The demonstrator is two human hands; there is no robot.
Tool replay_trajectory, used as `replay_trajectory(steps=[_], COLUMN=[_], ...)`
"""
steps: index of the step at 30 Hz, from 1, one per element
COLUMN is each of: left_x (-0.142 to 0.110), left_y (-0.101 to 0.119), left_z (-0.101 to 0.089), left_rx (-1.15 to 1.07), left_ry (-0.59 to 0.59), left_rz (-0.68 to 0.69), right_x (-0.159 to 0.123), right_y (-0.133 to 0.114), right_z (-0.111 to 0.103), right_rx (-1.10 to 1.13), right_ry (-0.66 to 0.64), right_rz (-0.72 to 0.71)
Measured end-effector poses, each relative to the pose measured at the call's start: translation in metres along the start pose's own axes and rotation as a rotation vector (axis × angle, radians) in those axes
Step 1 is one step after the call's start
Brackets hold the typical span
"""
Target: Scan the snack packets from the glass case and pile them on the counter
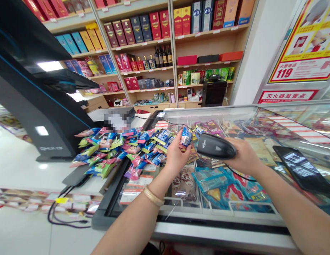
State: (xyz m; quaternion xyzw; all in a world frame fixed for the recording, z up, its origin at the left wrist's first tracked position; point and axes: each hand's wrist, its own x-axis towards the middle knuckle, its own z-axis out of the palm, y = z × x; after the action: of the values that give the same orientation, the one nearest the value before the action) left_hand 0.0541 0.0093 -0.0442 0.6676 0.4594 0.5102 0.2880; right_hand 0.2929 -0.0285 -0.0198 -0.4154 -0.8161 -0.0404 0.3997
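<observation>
My left hand [175, 154] is closed on a small blue snack packet [185, 136], held up over the glass lid of a chest freezer [228, 212]. My right hand [243, 156] grips a black barcode scanner [215, 146], its head facing the packet a few centimetres away. The scanner's cable [240, 175] trails down over the glass. A gold bracelet [153, 196] sits on my left wrist. To the left lies a pile of small snack packets [119, 148] in blue, pink and green.
A black checkout terminal [42, 106] stands at left on the white counter [18, 166]. A black phone [303, 170] lies on the freezer glass at right. Bagged goods show under the glass. Shelves of boxes and bottles [154, 46] fill the back wall. Cables [63, 212] hang at the counter front.
</observation>
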Motion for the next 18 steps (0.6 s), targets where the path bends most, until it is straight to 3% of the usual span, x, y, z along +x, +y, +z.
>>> replay_trajectory(steps=[8, 14, 18], left_x=[-0.0005, -0.0006, -0.005], left_y=[-0.0015, -0.0036, -0.0008], left_z=[0.0008, 0.0006, 0.0004], left_rx=[0.027, 0.024, -0.032], left_ry=[0.038, 0.017, 0.023], left_rz=[0.07, 0.04, 0.094], right_x=[-0.0013, -0.0006, 0.0004], right_y=[0.0017, 0.0013, 0.002], right_z=[0.0007, 0.0, -0.0025], right_rx=[-0.044, -0.024, 0.024], right_ry=[0.0, -0.012, 0.032], right_rz=[-0.038, -0.005, 0.015])
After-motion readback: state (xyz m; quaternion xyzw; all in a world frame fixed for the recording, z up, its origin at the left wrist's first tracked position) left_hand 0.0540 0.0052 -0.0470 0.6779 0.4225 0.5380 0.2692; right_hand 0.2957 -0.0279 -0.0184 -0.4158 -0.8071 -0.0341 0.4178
